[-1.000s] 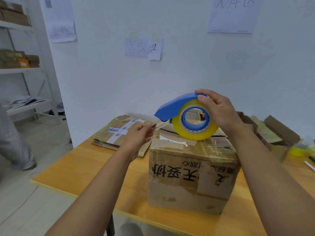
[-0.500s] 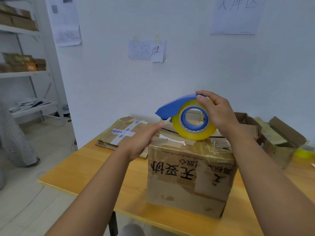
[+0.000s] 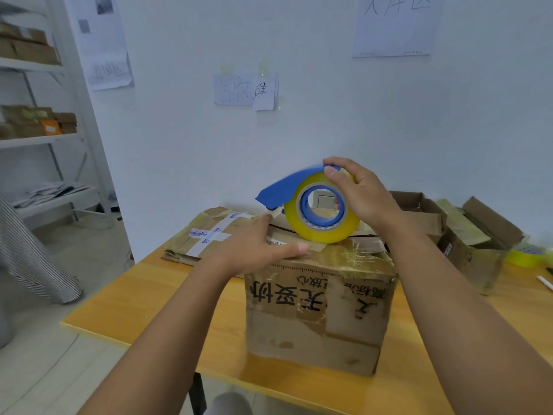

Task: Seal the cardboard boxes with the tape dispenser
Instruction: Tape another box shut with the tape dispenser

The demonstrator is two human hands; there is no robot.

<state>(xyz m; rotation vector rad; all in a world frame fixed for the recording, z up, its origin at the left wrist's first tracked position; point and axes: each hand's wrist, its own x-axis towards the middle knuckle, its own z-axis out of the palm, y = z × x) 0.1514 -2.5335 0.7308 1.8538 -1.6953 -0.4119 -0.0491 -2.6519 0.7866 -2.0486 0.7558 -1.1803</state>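
A person's right hand (image 3: 363, 196) is gripping a blue tape dispenser (image 3: 311, 205) atop the cardboard box (image 3: 320, 307) on the table (image 3: 143, 307). The left hand (image 3: 254, 247), pinching tape 1 second ago, is now pressing flat on the lid, so taping is likely starting.

Yellow-orange wooden table (image 3: 143, 298) stands against the white wall. On it: printed brown cardboard box (image 3: 320, 313) near the front edge; flattened taped cardboard pieces (image 3: 206, 235) at back left; open, worn cardboard box (image 3: 475, 250) at right, with a yellow tape roll (image 3: 528, 256) beside it.
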